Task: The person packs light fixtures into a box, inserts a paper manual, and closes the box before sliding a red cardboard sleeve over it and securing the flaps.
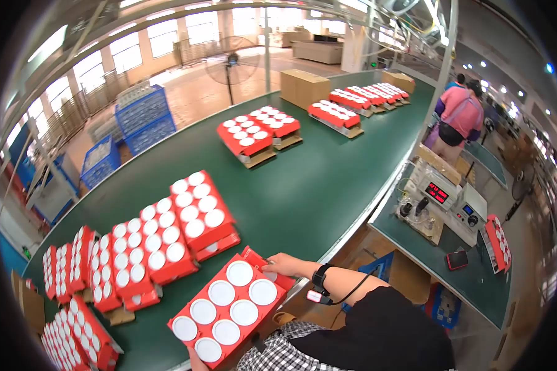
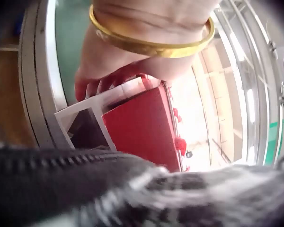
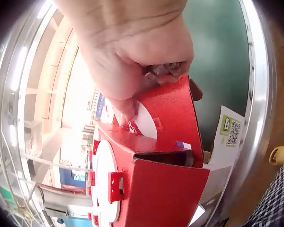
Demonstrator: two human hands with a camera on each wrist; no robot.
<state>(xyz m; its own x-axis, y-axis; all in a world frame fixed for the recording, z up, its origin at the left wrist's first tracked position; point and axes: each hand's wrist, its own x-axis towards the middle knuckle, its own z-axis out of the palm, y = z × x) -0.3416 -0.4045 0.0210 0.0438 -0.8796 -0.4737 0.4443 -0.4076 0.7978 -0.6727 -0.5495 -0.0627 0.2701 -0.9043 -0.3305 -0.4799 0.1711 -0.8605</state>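
Observation:
A red carton [image 1: 232, 303] with several white round discs on its face lies tilted at the near edge of the green table. The right hand [image 1: 283, 264] grips its upper right end; in the right wrist view that hand [image 3: 137, 61] has its thumb on the red flap [image 3: 170, 109] beside a white disc, fingers curled behind. At the lower left end the left hand [image 1: 197, 360] holds the carton, mostly hidden in the head view. In the left wrist view the left hand [image 2: 132, 56], with a gold bangle, has its fingers curled over the edge of the carton [image 2: 139, 127].
More red cartons with white discs stand in a row on the left [image 1: 161, 241]; others lie farther along the green table [image 1: 291, 191]. A side bench [image 1: 408, 238] on the right holds devices and a phone. Blue crates [image 1: 145, 117], a fan and people are beyond.

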